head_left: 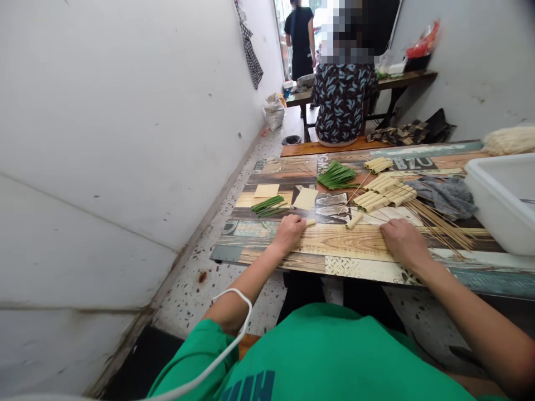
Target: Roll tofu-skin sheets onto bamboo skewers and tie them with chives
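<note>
My left hand is closed around a small pale-yellow roll, apparently tofu skin, whose right end sticks out past the fingers. Further right, my right hand is pinched at the end of a thin bamboo skewer. Between the hands lies a loose roll. Flat square sheets and a short bunch of green chives lie beyond my left hand. Several finished rolls are grouped beyond my right hand, next to a bundle of skewers.
A larger pile of chives lies toward the back of the wood-patterned table. At right are a grey cloth and a white plastic tub. One person sits beyond the table; another stands. A wall runs along the left.
</note>
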`<state>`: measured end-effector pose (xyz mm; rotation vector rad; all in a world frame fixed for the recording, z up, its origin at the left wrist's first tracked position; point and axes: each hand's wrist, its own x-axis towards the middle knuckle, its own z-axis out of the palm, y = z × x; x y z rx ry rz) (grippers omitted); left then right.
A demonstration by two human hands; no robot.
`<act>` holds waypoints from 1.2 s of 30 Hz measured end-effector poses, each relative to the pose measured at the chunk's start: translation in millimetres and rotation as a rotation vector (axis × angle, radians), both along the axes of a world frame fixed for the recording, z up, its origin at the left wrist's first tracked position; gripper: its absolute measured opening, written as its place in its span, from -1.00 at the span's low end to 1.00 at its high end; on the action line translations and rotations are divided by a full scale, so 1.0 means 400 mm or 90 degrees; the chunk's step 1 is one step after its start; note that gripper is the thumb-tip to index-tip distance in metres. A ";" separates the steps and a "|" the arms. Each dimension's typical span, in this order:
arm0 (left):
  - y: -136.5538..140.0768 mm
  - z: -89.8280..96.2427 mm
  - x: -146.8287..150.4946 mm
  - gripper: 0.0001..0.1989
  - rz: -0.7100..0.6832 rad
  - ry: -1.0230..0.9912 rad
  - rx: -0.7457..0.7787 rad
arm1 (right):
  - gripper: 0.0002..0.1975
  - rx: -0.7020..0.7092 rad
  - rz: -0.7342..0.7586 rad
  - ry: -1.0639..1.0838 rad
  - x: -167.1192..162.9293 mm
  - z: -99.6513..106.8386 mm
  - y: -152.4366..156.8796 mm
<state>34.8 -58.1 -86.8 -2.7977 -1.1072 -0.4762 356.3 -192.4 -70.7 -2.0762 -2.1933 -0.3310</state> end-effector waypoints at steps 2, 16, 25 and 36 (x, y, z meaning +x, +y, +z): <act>0.001 0.000 0.006 -0.76 -0.006 0.008 -0.001 | -0.76 0.018 0.034 0.058 -0.006 -0.011 -0.007; -0.048 0.022 0.058 -0.69 0.048 0.069 -0.030 | -0.71 0.175 0.134 0.247 -0.186 -0.051 -0.095; -0.057 0.034 0.061 -0.69 0.039 0.057 -0.050 | -0.68 0.139 0.093 0.257 -0.213 -0.052 -0.071; -0.056 0.039 0.062 -0.69 0.026 0.057 -0.049 | -0.72 0.134 0.071 0.259 -0.225 -0.053 -0.060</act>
